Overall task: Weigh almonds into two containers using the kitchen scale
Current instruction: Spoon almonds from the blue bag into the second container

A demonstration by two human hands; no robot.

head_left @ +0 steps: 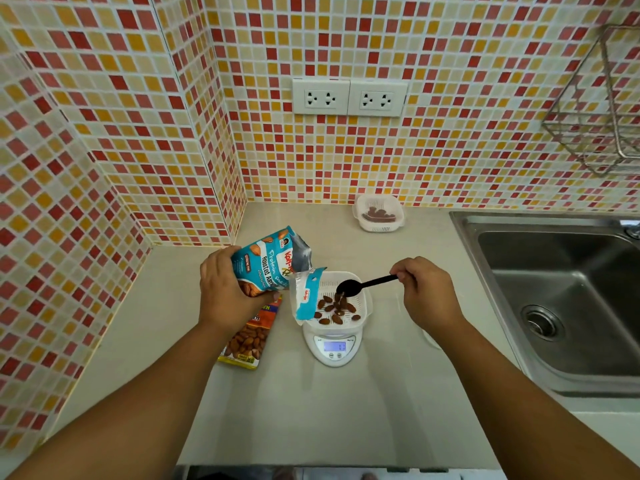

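Note:
A white kitchen scale [333, 348] with a lit display stands mid-counter. On it sits a white container [360, 295] holding several almonds [337, 309]. My left hand [225, 289] grips a blue roasted-almond bag [270, 263], tilted with its torn mouth over the container's left rim. My right hand [424, 289] pinches the handle of a black spoon [360, 285], whose bowl hangs over the almonds. A second white container [379, 213] with a few almonds sits by the back wall.
A second almond packet [247, 341], orange and yellow, lies flat left of the scale. A steel sink [561, 299] fills the right side. A wire rack [602, 109] hangs on the tiled wall, and two sockets [349, 97] sit above the counter.

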